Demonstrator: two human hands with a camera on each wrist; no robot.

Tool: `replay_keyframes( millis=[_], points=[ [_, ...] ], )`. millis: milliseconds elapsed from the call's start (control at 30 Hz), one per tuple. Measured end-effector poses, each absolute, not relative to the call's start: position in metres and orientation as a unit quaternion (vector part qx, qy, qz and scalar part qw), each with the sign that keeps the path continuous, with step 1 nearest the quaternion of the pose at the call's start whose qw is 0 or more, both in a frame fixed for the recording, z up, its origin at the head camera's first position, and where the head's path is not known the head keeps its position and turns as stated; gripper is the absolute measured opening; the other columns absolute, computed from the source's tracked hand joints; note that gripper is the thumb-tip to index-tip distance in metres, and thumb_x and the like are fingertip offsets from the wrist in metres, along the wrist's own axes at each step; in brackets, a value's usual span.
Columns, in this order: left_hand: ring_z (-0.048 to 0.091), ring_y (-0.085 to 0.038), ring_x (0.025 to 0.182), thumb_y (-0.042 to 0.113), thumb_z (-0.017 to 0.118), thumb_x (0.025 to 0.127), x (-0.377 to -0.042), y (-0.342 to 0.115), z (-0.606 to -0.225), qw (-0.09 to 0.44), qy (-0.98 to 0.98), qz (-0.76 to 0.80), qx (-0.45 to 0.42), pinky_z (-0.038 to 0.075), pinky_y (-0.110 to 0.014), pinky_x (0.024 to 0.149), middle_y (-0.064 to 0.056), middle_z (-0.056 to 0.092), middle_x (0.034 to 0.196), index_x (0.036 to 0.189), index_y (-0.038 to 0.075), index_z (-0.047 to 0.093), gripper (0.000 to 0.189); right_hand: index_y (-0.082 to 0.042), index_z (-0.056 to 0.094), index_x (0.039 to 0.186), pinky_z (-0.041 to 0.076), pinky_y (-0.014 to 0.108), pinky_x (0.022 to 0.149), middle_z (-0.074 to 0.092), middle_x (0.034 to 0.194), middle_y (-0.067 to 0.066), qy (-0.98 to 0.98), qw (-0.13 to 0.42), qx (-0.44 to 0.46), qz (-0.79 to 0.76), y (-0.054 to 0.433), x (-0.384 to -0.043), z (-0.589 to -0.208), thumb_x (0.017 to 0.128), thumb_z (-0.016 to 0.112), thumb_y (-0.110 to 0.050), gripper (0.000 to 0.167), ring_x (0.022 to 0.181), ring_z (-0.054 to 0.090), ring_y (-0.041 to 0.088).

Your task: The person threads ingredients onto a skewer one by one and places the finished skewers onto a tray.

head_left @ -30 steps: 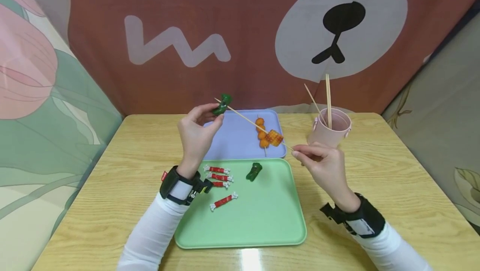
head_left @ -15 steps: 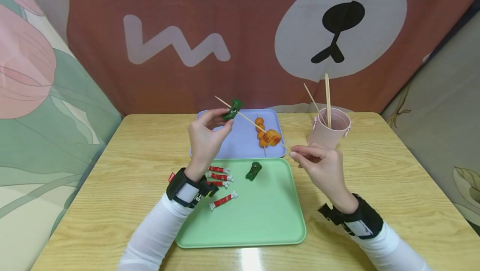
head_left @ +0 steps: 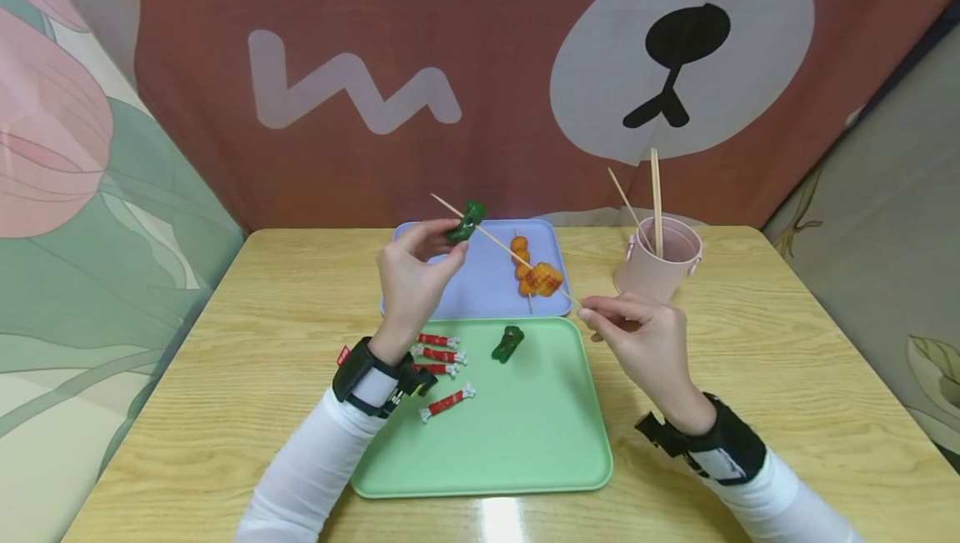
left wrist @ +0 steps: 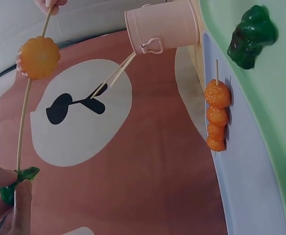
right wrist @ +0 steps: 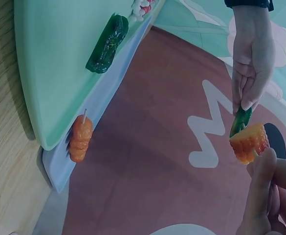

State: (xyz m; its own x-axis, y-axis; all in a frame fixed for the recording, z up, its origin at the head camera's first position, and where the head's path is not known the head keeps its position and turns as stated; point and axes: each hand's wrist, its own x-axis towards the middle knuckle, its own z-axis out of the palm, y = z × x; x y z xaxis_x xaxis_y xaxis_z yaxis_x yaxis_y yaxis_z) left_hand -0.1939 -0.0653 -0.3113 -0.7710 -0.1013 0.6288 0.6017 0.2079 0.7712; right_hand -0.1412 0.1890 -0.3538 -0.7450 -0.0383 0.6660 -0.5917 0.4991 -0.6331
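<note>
Above the blue tray, my left hand [head_left: 412, 276] pinches a glossy green pepper piece [head_left: 471, 216] between thumb and fingers. A bamboo skewer [head_left: 504, 246] runs through that pepper, its pointed tip sticking out at the upper left. Farther down the stick sits an orange-yellow corn piece [head_left: 545, 279], which looks scalloped and round in the left wrist view. My right hand [head_left: 641, 343] pinches the skewer's lower end, close to the corn. A gap of bare stick [left wrist: 23, 120] separates the two pieces. In the right wrist view, the corn [right wrist: 250, 142] partly covers the pepper [right wrist: 240, 120].
On the green tray [head_left: 525, 451] lie another green pepper piece [head_left: 508, 344] and several red sticks with white ends [head_left: 447, 403]. The blue tray [head_left: 472, 297] behind bears a skewer of orange balls [head_left: 521, 248]. A pink bucket [head_left: 652, 272] at right holds upright skewers [head_left: 657, 201].
My left hand has moved right and slightly down, sliding the pepper piece along the skewer away from the tip. The right hand has hardly moved, and the last half second shows almost no motion.
</note>
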Motion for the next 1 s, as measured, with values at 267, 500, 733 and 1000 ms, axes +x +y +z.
replay_keyframes(
  millis=[267,500,733,1000],
  points=[
    [0.069,-0.034,0.074,-0.008,0.071,0.076,-0.194,-0.065,-0.314,0.291,-0.718,-0.608,-0.174,0.058,-0.032,0.07,-0.024,0.07,0.091,0.099,-0.011,0.068,0.023,-0.001,0.076,0.083,0.05,0.016,0.047,0.07,0.068,0.008,-0.812,0.302,0.191,0.462,0.189,-0.143,-0.358,0.072,0.078,0.002,0.011,0.052,0.062,0.001],
    [0.068,-0.035,0.075,-0.009,0.072,0.075,-0.194,-0.068,-0.313,0.287,-0.713,-0.613,-0.182,0.057,-0.039,0.072,-0.024,0.069,0.092,0.099,-0.011,0.068,0.025,0.007,0.074,0.079,0.05,0.016,0.048,0.069,0.067,0.014,-0.811,0.302,0.197,0.46,0.18,-0.134,-0.344,0.069,0.077,0.012,0.012,0.051,0.062,0.002],
    [0.069,-0.032,0.074,-0.007,0.072,0.075,-0.187,-0.051,-0.319,0.254,-0.731,-0.599,-0.206,0.057,-0.037,0.074,-0.023,0.07,0.092,0.098,-0.01,0.069,0.024,0.012,0.071,0.08,0.053,0.021,0.049,0.068,0.068,0.02,-0.806,0.285,0.199,0.479,0.169,-0.126,-0.33,0.07,0.074,0.015,0.01,0.05,0.064,0.023],
    [0.069,-0.031,0.075,-0.009,0.072,0.074,-0.184,-0.046,-0.321,0.256,-0.73,-0.601,-0.201,0.057,-0.038,0.075,-0.022,0.07,0.092,0.098,-0.009,0.069,0.024,0.011,0.072,0.081,0.052,0.02,0.049,0.069,0.068,0.018,-0.807,0.285,0.197,0.478,0.17,-0.125,-0.33,0.071,0.074,0.015,0.011,0.05,0.064,0.023]
  ],
)
